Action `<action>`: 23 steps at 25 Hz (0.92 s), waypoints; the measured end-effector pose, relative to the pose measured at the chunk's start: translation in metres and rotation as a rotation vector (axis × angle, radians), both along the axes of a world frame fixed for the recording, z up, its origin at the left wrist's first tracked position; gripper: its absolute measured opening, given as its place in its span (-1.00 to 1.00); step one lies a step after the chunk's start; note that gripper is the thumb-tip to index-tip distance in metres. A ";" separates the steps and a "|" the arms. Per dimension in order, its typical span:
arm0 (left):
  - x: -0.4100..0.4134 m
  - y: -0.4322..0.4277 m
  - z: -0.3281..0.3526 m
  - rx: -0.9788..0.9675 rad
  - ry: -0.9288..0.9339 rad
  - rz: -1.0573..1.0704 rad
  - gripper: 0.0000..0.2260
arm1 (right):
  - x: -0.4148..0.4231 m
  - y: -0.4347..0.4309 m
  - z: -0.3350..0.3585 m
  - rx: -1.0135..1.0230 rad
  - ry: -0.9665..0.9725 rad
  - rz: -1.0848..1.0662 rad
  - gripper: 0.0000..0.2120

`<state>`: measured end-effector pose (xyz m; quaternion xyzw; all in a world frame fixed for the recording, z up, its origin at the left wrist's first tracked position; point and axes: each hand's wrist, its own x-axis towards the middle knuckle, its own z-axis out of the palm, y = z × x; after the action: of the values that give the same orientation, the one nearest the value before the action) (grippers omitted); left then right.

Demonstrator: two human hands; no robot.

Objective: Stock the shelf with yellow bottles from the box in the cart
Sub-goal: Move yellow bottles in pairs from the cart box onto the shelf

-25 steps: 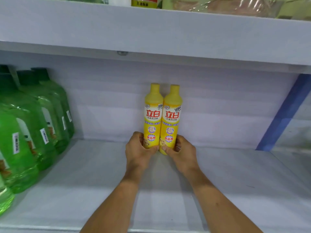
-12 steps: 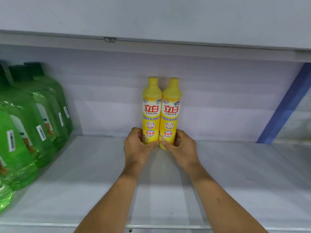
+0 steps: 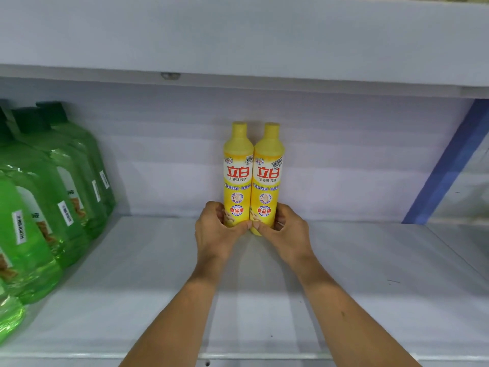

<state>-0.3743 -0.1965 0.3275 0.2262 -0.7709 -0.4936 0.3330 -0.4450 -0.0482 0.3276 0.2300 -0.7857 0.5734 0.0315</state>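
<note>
Two yellow bottles with red lettering stand upright side by side, touching, near the back wall of the white shelf [image 3: 264,287]. My left hand [image 3: 215,231] grips the base of the left yellow bottle [image 3: 238,176]. My right hand [image 3: 287,233] grips the base of the right yellow bottle [image 3: 267,178]. Both bottle bottoms are hidden behind my fingers. The box and the cart are out of view.
Several large green bottles [image 3: 47,207] with dark caps stand in a row along the shelf's left side. A blue upright post [image 3: 447,165] bounds the shelf at the right. The upper shelf board [image 3: 238,41] hangs low overhead.
My hands and the two bottles keep the same grip and place against the back wall. The view has tipped slightly, so the upper shelf's goods are no longer seen.
</note>
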 end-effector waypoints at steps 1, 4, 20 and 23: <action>0.002 0.001 0.000 0.009 0.000 -0.015 -0.44 | 0.000 0.000 0.001 0.011 0.003 -0.007 -0.55; 0.018 0.001 0.002 0.022 -0.061 -0.095 -0.40 | 0.007 0.008 0.004 0.122 -0.012 -0.025 -0.48; 0.227 0.099 0.120 -0.957 -0.655 -0.244 -0.42 | 0.199 0.139 0.142 1.055 0.501 0.056 -0.33; 0.278 0.143 0.125 -0.974 -0.692 -0.225 -0.39 | 0.243 0.173 0.150 1.068 0.575 0.068 -0.30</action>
<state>-0.0966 -0.0536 0.4521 0.1124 -0.9908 -0.0141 0.0740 -0.2016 0.1245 0.4773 0.3849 -0.9169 0.0155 0.1045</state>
